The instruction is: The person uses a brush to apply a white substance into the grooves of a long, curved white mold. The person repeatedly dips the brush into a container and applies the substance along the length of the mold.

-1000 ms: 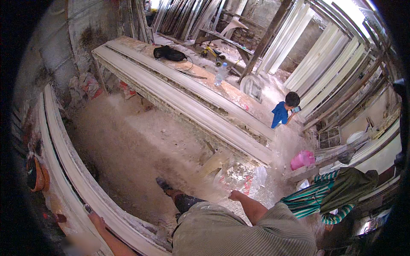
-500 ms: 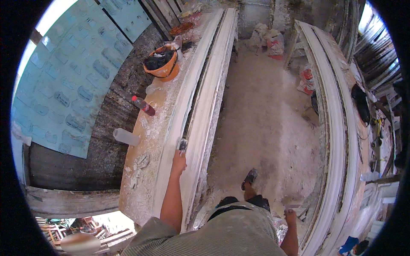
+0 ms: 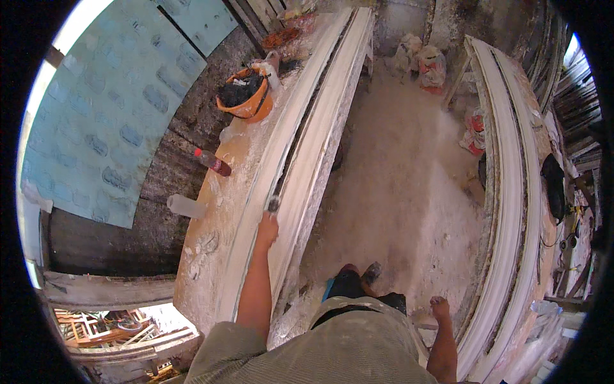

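Note:
My left hand [image 3: 267, 228] is closed around a small, dark-tipped tool that looks like a brush [image 3: 274, 205]; its handle is hidden in my fingers. The tool touches the dark gap between two long white moulded strips [image 3: 313, 118] lying on the left bench. Low on my right side, my right hand [image 3: 440, 308] hangs over the floor near the right bench, fingers curled in, with nothing visible in it.
White residue coats the left bench [image 3: 192, 275], where an orange bucket [image 3: 259, 105], a red-capped bottle [image 3: 212, 162] and a translucent bottle [image 3: 186, 206] stand. More long white strips [image 3: 508, 192] lie on the right bench. Sacks [image 3: 432, 67] rest at the far wall.
My left hand and the tool have slid a little farther away along the gap. The view has turned slightly, and my right hand has come up a little. My feet have shifted.

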A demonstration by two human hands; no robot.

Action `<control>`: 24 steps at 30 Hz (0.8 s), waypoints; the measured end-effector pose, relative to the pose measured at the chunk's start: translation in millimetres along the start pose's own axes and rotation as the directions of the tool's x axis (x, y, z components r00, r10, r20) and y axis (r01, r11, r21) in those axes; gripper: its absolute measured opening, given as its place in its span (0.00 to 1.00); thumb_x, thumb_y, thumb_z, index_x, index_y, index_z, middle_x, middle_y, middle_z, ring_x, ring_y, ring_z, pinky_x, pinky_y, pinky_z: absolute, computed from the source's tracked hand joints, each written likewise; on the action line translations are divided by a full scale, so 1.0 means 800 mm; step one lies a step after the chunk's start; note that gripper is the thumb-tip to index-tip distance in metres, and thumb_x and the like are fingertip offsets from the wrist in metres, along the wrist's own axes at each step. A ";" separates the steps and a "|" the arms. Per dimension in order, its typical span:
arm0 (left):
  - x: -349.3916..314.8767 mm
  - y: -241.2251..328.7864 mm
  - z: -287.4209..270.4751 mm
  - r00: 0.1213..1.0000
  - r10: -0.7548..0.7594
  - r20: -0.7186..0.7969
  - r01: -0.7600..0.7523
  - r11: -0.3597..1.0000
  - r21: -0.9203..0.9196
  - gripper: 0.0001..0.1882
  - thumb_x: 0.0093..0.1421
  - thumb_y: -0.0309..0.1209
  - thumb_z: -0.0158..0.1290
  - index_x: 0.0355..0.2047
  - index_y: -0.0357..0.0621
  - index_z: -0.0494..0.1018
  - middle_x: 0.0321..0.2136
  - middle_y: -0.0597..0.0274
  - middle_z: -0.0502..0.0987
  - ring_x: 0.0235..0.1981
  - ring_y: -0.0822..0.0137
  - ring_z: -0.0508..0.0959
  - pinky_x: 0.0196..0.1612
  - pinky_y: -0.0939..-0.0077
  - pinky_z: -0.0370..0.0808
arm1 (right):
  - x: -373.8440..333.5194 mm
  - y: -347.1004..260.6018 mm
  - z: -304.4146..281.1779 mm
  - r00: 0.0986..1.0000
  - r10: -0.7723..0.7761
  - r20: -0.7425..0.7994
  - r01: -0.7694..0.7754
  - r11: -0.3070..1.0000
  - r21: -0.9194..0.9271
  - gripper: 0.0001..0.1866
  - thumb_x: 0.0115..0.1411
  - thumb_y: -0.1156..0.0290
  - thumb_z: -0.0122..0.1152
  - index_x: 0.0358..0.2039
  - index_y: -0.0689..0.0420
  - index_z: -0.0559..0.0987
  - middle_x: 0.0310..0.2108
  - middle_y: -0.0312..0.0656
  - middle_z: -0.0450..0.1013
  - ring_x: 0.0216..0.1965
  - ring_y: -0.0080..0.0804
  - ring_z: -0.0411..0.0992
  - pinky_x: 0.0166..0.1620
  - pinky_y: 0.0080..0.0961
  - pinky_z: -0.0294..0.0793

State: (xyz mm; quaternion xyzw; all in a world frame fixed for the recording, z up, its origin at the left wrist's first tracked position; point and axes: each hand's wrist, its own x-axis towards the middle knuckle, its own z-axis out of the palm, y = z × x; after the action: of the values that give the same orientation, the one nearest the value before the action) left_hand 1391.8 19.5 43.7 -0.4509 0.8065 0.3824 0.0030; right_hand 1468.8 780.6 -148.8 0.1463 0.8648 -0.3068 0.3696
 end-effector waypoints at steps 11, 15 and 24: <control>0.161 0.151 0.060 0.994 0.016 0.112 -0.008 0.997 -0.070 0.21 0.69 0.37 0.44 0.56 0.36 0.63 0.24 0.43 0.77 0.17 0.56 0.78 0.19 0.58 0.74 | 0.007 0.056 0.046 0.997 -0.035 0.074 0.048 0.982 -0.182 0.15 0.58 0.61 0.65 0.42 0.57 0.83 0.38 0.47 0.81 0.36 0.39 0.81 0.38 0.38 0.80; 0.185 0.180 0.068 0.991 0.029 0.131 -0.016 0.995 -0.094 0.21 0.69 0.37 0.43 0.57 0.38 0.63 0.27 0.39 0.78 0.21 0.50 0.80 0.24 0.54 0.76 | 0.026 -0.031 0.007 0.995 -0.076 -0.070 0.053 0.958 -0.283 0.14 0.60 0.64 0.63 0.40 0.60 0.82 0.32 0.44 0.81 0.29 0.34 0.80 0.32 0.33 0.80; 0.193 0.132 0.090 0.990 0.139 0.023 -0.139 0.990 -0.016 0.20 0.68 0.36 0.48 0.55 0.37 0.66 0.42 0.26 0.77 0.46 0.28 0.76 0.50 0.40 0.72 | 0.186 -0.205 -0.051 0.913 -0.403 -0.062 0.380 0.897 -0.225 0.11 0.61 0.64 0.62 0.37 0.58 0.82 0.26 0.38 0.79 0.25 0.26 0.77 0.27 0.26 0.74</control>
State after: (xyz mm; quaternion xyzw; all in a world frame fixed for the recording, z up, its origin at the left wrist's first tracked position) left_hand 1198.7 -16.4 3.6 -0.3891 0.8331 0.3926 -0.0171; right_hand 1265.6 684.7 -166.1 -0.0542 0.9223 -0.2744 0.2667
